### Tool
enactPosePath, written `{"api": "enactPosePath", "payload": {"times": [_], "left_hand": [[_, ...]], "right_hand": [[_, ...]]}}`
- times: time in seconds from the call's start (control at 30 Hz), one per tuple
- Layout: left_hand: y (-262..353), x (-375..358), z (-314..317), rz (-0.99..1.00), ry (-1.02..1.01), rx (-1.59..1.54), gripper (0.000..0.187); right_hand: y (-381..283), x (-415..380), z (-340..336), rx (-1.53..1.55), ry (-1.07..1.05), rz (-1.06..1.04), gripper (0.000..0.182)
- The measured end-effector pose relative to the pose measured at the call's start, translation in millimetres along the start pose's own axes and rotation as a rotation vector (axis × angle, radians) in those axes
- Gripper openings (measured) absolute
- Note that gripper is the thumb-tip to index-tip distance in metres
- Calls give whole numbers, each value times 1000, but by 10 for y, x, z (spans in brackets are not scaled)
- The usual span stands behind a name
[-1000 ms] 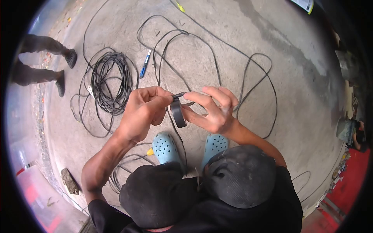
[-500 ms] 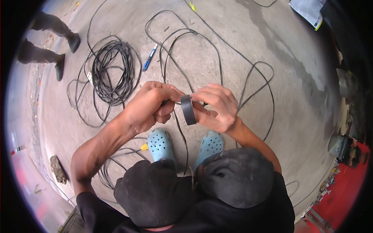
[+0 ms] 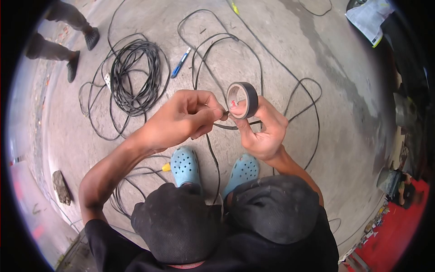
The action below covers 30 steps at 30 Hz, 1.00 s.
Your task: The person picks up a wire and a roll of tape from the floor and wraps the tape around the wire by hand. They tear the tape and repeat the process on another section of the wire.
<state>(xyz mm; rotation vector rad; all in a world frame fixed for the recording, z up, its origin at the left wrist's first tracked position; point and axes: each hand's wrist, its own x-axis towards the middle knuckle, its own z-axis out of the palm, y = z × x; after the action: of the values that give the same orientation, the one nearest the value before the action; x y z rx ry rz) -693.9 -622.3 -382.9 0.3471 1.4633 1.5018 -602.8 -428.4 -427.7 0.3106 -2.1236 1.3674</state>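
Note:
My right hand (image 3: pixel 265 127) is closed on a roll of black tape (image 3: pixel 252 100), its pale cardboard core facing up and to the left. Pinched in my left hand (image 3: pixel 192 114) is the black cable (image 3: pixel 225 127), just left of the tape roll. The two hands almost meet in front of my knees, and the cable runs between them. Where the fingertips come together, the tape's end and the exact grip on the cable are partly hidden.
A coiled black cable (image 3: pixel 136 77) lies at the left, with a blue utility knife (image 3: pixel 181 62) beside it. Loose cable loops cross the concrete floor. My light-blue clogs (image 3: pixel 185 165) are below my hands. Another person's legs (image 3: pixel 68 50) stand at upper left; a stone (image 3: pixel 61 187) lies at lower left.
The tape roll has moved up and right and turned from edge-on to show its core. My right hand has shifted slightly right with it; my left hand stays at the cable.

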Motion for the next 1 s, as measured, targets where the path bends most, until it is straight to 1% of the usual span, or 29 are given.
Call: {"api": "enactPosePath", "payload": {"times": [0.07,0.17,0.23,0.27,0.37,0.47,0.57,0.67,0.7,0.8,0.9,1.0], "left_hand": [[-15,-28,14,107,31,142,16],[-5,-89,72,259,114,434,11],[14,-127,100,348,166,660,8],[-16,-139,111,395,191,704,6],[-149,-134,153,564,265,832,11],[-248,-99,82,847,238,1046,15],[-292,-114,36,952,214,1255,21],[-335,-122,14,1011,233,1376,31],[-337,-114,-32,1063,194,1419,34],[-302,-101,-47,1143,161,1487,37],[-267,-118,-75,1189,99,1499,37],[-267,-91,-87,1282,126,1548,35]], "right_hand": [[-21,5,4,70,-11,87,18],[-81,16,-57,100,-114,257,15],[-106,21,-59,262,-157,451,14],[-116,26,-61,344,-176,548,14],[-148,82,-42,569,-154,703,17],[-98,84,-75,635,-227,767,18],[-74,104,-104,663,-310,879,16],[5,80,-89,709,-356,888,15],[-19,105,-99,711,-376,918,15],[-8,142,-107,777,-421,988,16],[18,145,-120,801,-463,983,18],[14,189,-151,823,-522,1054,17]]}}
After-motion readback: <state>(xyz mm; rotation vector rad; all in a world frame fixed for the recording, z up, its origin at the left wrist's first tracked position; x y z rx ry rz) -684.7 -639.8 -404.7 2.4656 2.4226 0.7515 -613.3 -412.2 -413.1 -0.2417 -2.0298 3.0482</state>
